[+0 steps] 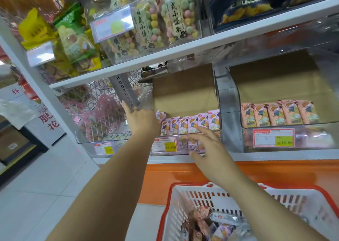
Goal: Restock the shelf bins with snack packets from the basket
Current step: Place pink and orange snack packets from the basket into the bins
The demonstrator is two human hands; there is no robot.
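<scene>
Two bare hands reach toward the middle bin point(176, 135), a clear box lined at the back with cardboard point(183, 92). Inside it, purple packets point(191, 124) stand upright in a row along the front, and more of them show through its clear front panel.

The left hand point(141, 119) is inside the bin at its left wall, back toward the camera, with the little finger stretched up along that wall. An end packet point(161, 115) leans tilted against the hand's thumb side at the left end of the row. The thumb is hidden, so I cannot tell whether the hand pinches this packet or only touches it.

The right hand point(207, 145) is spread, with straight fingers, just in front of the bin's front panel. It holds nothing. Its fingertips lie near the rim, to the right of the price tag point(164, 146).

Below the bin and nearer the camera is the basket point(183, 184), white with an orange rim, with loose packets point(203, 220) piled in its bottom.

Right of the bin, a second bin point(275, 126) holds a row of peach packets point(280, 113). Above it runs a white shelf point(165, 56) carrying bagged snacks.
</scene>
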